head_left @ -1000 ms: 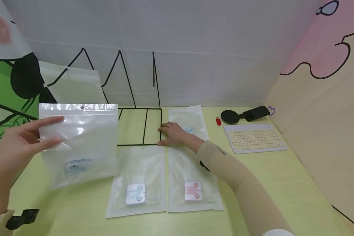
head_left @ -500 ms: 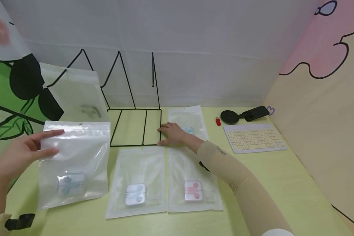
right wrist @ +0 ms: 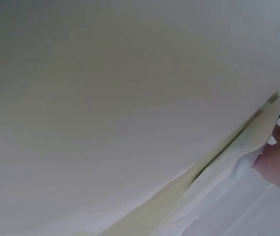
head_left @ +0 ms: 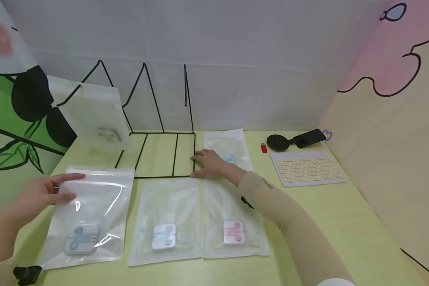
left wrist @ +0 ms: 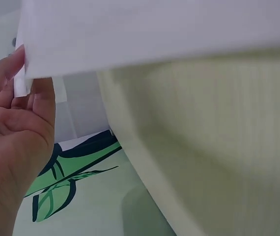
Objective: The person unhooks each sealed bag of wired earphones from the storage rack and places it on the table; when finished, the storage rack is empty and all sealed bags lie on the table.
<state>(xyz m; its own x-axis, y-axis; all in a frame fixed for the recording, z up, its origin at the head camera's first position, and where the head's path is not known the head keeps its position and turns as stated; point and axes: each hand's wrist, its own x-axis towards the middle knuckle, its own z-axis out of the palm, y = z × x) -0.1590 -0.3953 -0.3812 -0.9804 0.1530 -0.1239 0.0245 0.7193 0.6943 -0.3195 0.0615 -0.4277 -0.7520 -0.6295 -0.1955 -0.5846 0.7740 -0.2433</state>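
Note:
My left hand (head_left: 39, 195) pinches the upper left edge of a clear zip bag (head_left: 103, 198) between thumb and fingers. A white case of wired earphones with blue parts (head_left: 81, 238) lies inside, near the bag's bottom. The bag slants low over the table. In the left wrist view its white underside (left wrist: 154, 34) reaches out from the hand (left wrist: 17, 132). My right hand (head_left: 210, 163) rests at the right side of a black wire rack (head_left: 175, 155), its fingers and thumb spread along the edge wire. Whether the fingertips hook under that wire cannot be seen.
A similar bag (head_left: 93, 109) hangs from the rack's left prong. Flat on the table lie bags with blue earphones (head_left: 163, 236), pink earphones (head_left: 234, 232) and a light-blue item (head_left: 228, 137). A keyboard (head_left: 307, 169), black stand (head_left: 279, 142) and red USB stick (head_left: 263, 148) stand right.
My left hand has lowered the zip bag towards the table and tilted it flatter, so its earphone case faces up. The hanging bag is more exposed. My right hand has stayed in place.

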